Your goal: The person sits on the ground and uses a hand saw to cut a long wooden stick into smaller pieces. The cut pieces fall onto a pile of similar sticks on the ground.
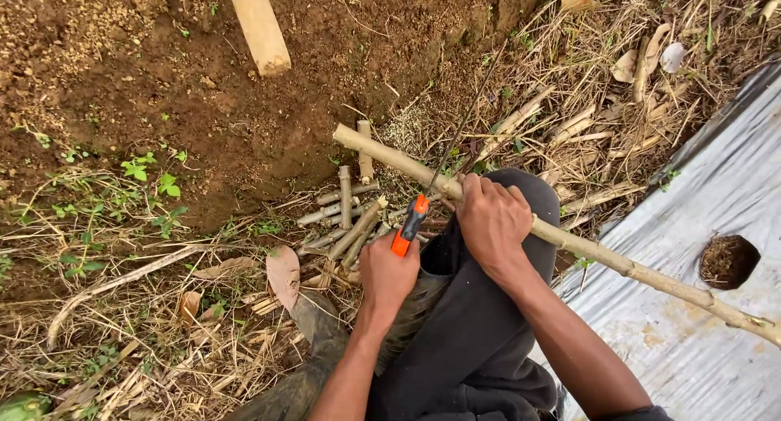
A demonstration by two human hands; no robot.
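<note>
A long pale stem (pixel 618 262) lies across my raised knee, running from the upper middle down to the right edge. My right hand (pixel 490 222) is closed around it on top of the knee. My left hand (pixel 389 270) grips the orange handle of a thin-bladed hand saw (pixel 411 224). The dark blade (pixel 464 124) slants up and to the right and crosses the stem just left of my right hand. Below the stem's free end, several short cut stem pieces (pixel 346 218) lie heaped on the ground.
A thick pale wooden stake (pixel 259 26) leans over bare brown soil at the top. Grey plastic sheeting (pixel 716 340) with a round hole (pixel 728 261) covers the right side. Dry straw and leaves litter the ground. My muddy boot (pixel 317 340) is at the bottom centre.
</note>
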